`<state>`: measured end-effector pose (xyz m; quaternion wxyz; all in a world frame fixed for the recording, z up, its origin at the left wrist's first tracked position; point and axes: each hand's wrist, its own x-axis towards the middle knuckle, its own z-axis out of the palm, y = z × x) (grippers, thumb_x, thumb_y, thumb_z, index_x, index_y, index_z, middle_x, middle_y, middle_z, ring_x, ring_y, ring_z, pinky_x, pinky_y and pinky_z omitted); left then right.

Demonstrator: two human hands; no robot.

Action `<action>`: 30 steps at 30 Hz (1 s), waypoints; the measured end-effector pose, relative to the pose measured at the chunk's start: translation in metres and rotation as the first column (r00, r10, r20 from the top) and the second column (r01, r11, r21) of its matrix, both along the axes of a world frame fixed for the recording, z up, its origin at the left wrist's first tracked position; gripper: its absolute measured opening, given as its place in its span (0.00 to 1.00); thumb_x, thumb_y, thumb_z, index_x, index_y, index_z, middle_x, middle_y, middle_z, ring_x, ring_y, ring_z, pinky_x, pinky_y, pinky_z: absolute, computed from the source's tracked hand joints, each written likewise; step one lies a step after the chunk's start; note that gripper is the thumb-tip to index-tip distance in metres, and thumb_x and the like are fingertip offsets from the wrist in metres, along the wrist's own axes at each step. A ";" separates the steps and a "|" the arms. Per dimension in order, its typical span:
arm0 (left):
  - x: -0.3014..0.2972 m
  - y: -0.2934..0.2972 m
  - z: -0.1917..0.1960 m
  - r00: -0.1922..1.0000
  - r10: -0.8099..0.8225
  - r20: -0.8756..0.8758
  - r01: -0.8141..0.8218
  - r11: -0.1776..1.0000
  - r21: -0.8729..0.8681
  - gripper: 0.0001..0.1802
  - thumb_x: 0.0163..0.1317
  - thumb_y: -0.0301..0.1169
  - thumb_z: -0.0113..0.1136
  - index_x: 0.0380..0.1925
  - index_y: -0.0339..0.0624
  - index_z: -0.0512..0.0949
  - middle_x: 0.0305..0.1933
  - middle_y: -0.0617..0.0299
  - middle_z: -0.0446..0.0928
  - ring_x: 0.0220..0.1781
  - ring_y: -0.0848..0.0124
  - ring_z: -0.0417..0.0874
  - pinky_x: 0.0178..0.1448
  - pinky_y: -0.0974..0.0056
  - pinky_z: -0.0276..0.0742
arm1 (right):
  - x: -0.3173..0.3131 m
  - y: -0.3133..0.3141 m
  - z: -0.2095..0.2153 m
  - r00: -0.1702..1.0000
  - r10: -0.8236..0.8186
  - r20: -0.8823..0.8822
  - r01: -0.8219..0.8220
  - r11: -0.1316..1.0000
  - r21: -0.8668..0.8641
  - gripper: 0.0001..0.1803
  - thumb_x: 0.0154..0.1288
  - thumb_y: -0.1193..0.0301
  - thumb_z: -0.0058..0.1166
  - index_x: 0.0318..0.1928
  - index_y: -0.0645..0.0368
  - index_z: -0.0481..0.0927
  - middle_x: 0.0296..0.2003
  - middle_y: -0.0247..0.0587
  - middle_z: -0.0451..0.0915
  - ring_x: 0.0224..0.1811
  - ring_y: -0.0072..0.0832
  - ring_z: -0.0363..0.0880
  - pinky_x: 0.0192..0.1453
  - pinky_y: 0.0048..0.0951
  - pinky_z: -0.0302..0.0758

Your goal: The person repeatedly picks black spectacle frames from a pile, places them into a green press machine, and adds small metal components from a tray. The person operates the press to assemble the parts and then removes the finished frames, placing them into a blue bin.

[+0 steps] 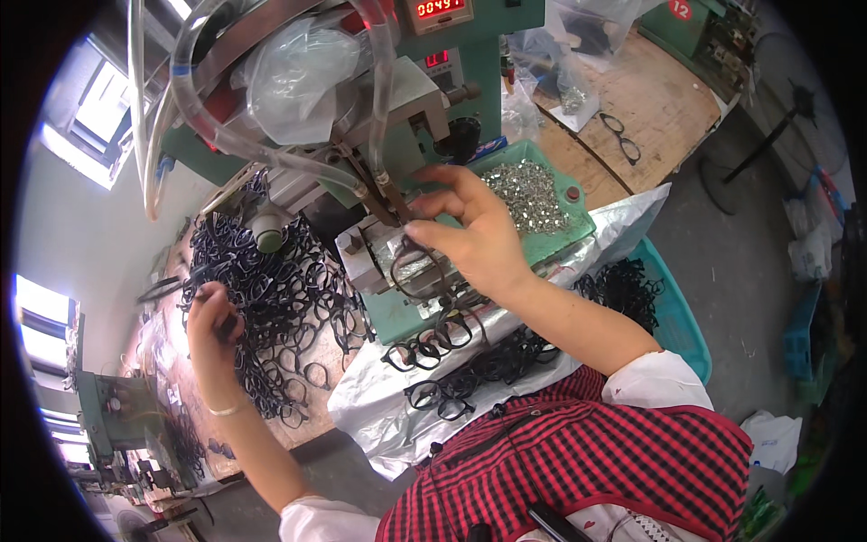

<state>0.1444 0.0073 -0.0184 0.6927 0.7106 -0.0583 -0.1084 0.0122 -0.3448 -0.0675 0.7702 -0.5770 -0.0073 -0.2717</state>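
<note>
The right hand (474, 237) is pinching a black eyeglass frame (417, 271) against the green machine (452, 81) at the bench's middle, beside a tray of small metal parts (533, 194), while the left hand (212, 316) is closing on frames in the black pile (289, 298) toward the bench's left edge.

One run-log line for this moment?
left hand: gripping a frame in black frames pile | right hand: holding black eyeglass frame under green machine
</note>
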 end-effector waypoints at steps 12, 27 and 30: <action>-0.157 -0.187 -0.011 0.557 -0.753 -0.350 0.463 0.632 -0.622 0.24 0.74 0.45 0.43 0.35 0.31 0.74 0.32 0.34 0.83 0.23 0.55 0.85 0.21 0.67 0.77 | -0.017 -0.047 -0.002 0.979 -0.164 -0.122 0.084 0.867 -0.491 0.23 0.62 0.77 0.60 0.59 0.63 0.77 0.53 0.43 0.82 0.57 0.29 0.79 0.65 0.30 0.71; -0.133 -0.204 -0.041 0.570 -0.689 -0.447 0.348 0.695 -0.629 0.25 0.76 0.47 0.40 0.35 0.34 0.74 0.27 0.37 0.82 0.20 0.57 0.84 0.20 0.62 0.81 | -0.031 -0.103 -0.062 0.765 -0.621 0.169 0.310 0.126 -0.942 0.10 0.51 0.70 0.66 0.36 0.57 0.85 0.56 0.53 0.78 0.65 0.50 0.70 0.64 0.46 0.71; -0.147 -0.198 -0.039 0.562 -0.667 -0.489 0.286 0.711 -0.643 0.31 0.77 0.53 0.37 0.39 0.32 0.75 0.28 0.38 0.82 0.21 0.58 0.84 0.22 0.63 0.81 | -0.015 -0.105 -0.077 0.769 -0.617 0.166 0.294 0.110 -0.950 0.07 0.50 0.72 0.66 0.32 0.58 0.84 0.53 0.51 0.79 0.63 0.48 0.72 0.63 0.45 0.72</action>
